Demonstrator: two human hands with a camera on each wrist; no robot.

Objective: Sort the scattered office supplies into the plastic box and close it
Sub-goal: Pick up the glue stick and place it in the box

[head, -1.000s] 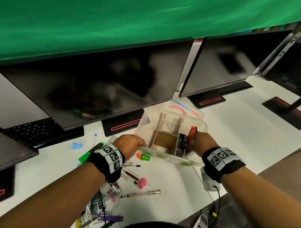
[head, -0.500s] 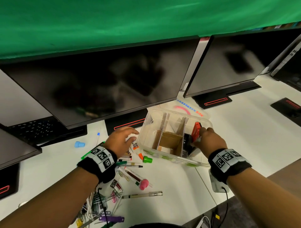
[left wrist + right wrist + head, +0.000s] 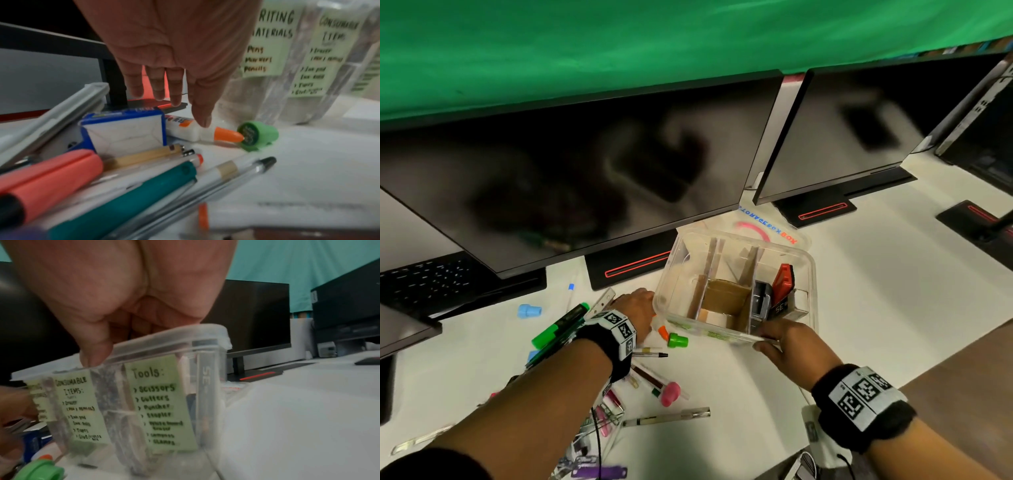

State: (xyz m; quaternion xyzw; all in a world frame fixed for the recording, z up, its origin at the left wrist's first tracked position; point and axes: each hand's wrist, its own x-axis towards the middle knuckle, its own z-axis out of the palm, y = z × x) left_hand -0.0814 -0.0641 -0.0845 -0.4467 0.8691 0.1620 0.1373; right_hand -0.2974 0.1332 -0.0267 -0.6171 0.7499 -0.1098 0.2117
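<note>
Plastic box (image 3: 736,337) sits right of the pens (image 3: 558,329), before monitors (image 3: 571,178).

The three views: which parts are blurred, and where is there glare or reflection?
Head view: the monitors show smeared dark reflections. Left wrist view: the pens nearest the camera are soft, the glue bottle sharper. Right wrist view: the box labels are partly smeared, small lines unreadable.

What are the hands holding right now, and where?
The right hand grips the plastic box by its near rim. The left hand holds nothing; one fingertip touches the glue bottle.
</note>
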